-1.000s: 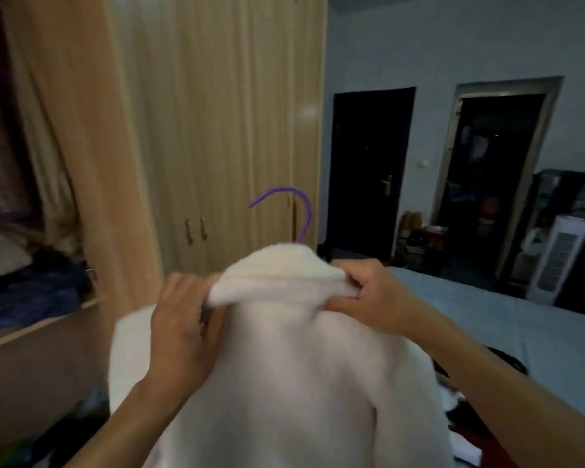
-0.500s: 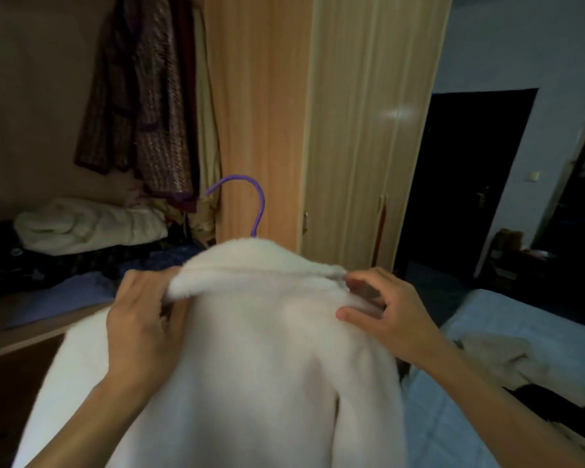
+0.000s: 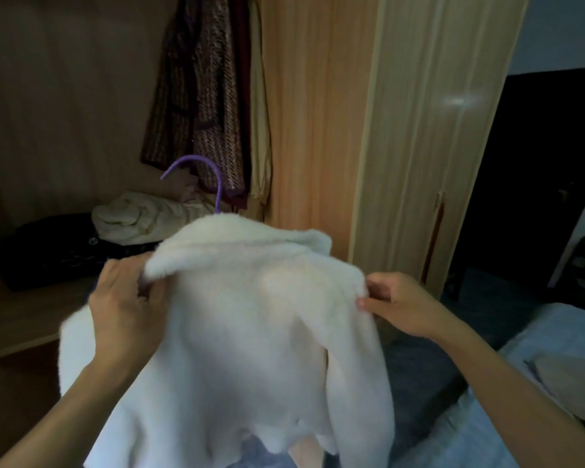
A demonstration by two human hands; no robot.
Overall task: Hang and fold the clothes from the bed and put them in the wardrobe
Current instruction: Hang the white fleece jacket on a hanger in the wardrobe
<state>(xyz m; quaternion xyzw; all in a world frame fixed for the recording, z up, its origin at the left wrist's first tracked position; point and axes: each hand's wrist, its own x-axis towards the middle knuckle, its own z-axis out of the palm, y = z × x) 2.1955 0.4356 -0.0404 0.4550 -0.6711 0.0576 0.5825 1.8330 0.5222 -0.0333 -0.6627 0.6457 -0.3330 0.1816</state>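
Coat (image 3: 250,332): white, fleecy, mounted on a purple hanger (image 3: 219,194); only the hook shows above the collar. Position: held in the near centre, in front of the open wardrobe (image 3: 318,130), left of the bed (image 3: 487,437). Left hand (image 3: 125,309): fingers curled under the collar at the left shoulder, gripping it. Right hand (image 3: 402,305): thumb and fingers pinch the right shoulder edge. Far left: patterned garments (image 3: 210,113) hang above a cream bundle (image 3: 142,217) on the shelf (image 3: 31,315)

one coat (image 3: 250,332), one hanger (image 3: 218,184), two hands (image 3: 125,309) (image 3: 402,305)
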